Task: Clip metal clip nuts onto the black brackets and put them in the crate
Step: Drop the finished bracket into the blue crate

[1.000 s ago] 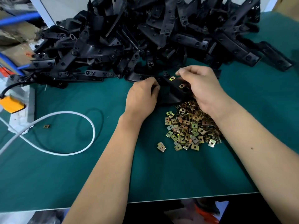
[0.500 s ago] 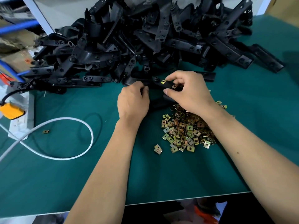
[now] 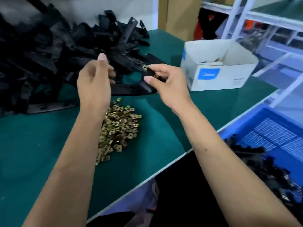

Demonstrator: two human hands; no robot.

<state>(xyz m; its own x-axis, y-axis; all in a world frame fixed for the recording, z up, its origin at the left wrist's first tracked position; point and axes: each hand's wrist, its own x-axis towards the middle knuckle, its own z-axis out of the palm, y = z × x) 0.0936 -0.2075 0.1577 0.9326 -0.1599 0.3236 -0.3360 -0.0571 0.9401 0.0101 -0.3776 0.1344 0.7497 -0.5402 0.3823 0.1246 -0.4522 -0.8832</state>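
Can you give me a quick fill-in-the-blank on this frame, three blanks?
1. The right hand holds a black bracket with brass-coloured ____ clipped on it.
2. The loose clip nut pile lies on the ____ mat.
3. Finished brackets lie in the ____ crate.

Missing: clip nuts; green; blue

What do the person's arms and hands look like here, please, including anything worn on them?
Both forearms are bare, with no sleeves in view. The left hand and right hand wear no gloves, rings or watch. Fingernails are short and plain.
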